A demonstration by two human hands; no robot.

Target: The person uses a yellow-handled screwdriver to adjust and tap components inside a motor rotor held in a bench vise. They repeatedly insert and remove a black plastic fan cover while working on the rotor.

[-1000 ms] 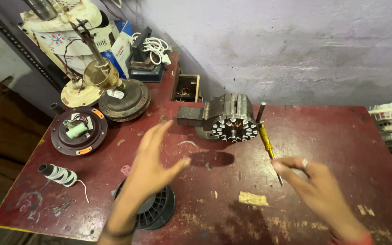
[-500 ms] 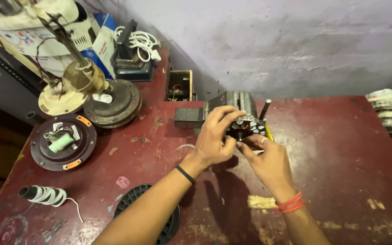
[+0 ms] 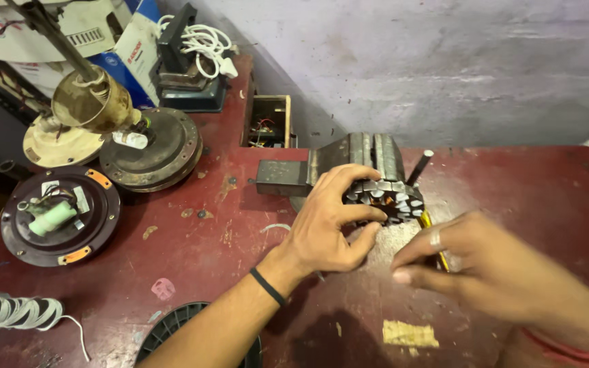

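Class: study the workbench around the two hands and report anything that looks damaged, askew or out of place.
The red table is chipped and scuffed, with a yellowish scrap lying loose near the front edge. Left hand grips the motor stator; right hand is blurred. Nothing looks spilled.

I have one view only, from the camera on my head. It looks steeply down and forward across the red workbench (image 3: 192, 238) toward the grey wall (image 3: 444, 61), close enough that my forearms fill the lower frame.
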